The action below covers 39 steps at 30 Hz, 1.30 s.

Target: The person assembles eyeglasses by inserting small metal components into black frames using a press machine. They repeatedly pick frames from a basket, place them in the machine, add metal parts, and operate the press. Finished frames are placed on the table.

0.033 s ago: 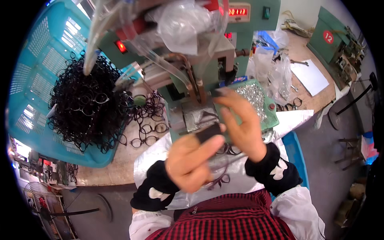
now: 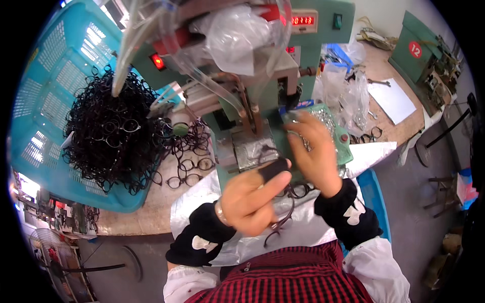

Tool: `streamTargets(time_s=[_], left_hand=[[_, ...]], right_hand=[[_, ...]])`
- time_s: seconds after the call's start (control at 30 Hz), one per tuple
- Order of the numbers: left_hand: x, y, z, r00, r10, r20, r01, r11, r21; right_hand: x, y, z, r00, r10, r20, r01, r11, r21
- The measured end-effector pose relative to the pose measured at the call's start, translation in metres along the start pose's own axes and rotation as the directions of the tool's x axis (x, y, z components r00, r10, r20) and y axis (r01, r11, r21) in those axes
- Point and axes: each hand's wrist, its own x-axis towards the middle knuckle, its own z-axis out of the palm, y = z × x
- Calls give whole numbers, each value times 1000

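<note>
My left hand is raised in front of the green press machine and grips a black eyeglass frame. One temple arm of the frame hangs down toward my lap. A black finger cover sits on one finger of that hand. My right hand reaches forward. Its fingertips are bunched over a green tray of small shiny metal parts beside the machine's work point. Whether those fingertips pinch a part is hidden.
A turquoise plastic basket at the left holds a heap of black eyeglass frames, with several loose frames spilled on the bench. Clear plastic bags, white paper and a second green machine stand at the right.
</note>
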Motion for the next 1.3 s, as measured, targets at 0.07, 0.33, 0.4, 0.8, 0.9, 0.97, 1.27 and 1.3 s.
streamTargets(time_s=[0.07,0.33,0.4,0.8,0.9,0.97,1.27,1.3], left_hand=[[2,-10,20,983,133,-126,-121,988,96],[-3,-8,24,979,191,-72,-181,975,127],[-5,-10,25,979,187,-84,-177,978,111],[-95,90,-64,901,-241,-362,431,597,676],[-86,81,-103,643,-181,-744,738,405,539],[-78,64,-127,602,-189,-776,747,475,464],[-160,-71,-115,343,-892,-294,542,-67,837],[-196,-89,-110,247,-927,-283,515,-122,849]], right_hand=[[-11,46,-5,998,62,-3,-59,939,-339],[-27,76,-7,992,83,-94,-113,919,-377],[-6,71,9,998,60,-16,-62,942,-329],[-47,75,-19,918,363,-163,-334,926,178],[-56,99,-15,743,667,-52,-414,519,748],[-42,89,1,768,635,-79,-454,628,632],[-24,63,16,846,532,-27,-425,705,568],[-28,62,8,842,539,-22,-468,749,469]])
